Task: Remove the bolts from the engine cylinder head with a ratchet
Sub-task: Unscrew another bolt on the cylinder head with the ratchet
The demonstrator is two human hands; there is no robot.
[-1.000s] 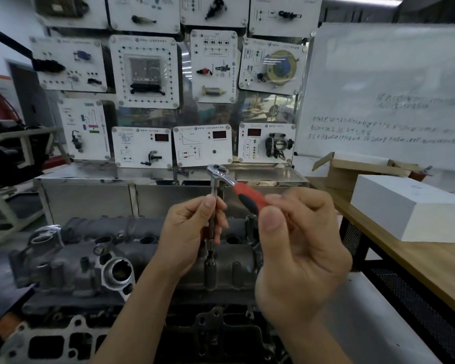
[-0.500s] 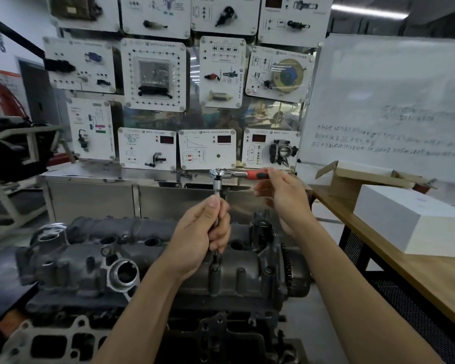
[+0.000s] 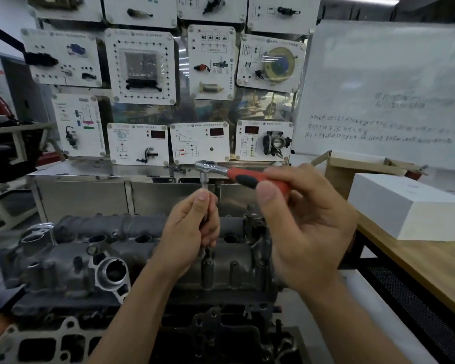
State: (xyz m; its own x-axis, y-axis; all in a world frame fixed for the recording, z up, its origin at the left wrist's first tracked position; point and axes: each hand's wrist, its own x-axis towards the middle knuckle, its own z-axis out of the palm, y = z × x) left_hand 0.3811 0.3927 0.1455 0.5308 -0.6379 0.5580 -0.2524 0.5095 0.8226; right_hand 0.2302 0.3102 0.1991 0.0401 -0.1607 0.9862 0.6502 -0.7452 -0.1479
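A dark grey engine cylinder head [image 3: 63, 261] lies across the lower middle of the head view. A ratchet [image 3: 221, 170] with a chrome head and a red and black handle stands on a long upright extension bar. The bar's lower end meets a bolt boss [image 3: 207, 261] on the head's near edge. My left hand [image 3: 192, 232] grips the extension bar, thumb up along it. My right hand [image 3: 305, 227] holds the red handle, which points right and toward me. The bolt itself is hidden under the socket.
Behind the engine stands a steel cabinet [image 3: 90, 198] with a wall of training panels. At right a wooden bench [image 3: 418, 261] carries a white box [image 3: 410, 206] and an open cardboard box [image 3: 352, 166]. A whiteboard [image 3: 378, 88] hangs above. A frame stand [image 3: 11, 153] is at far left.
My right hand has swung the ratchet handle back toward me, from pointing right and away to angled near my body. My left hand has stayed on the extension bar.
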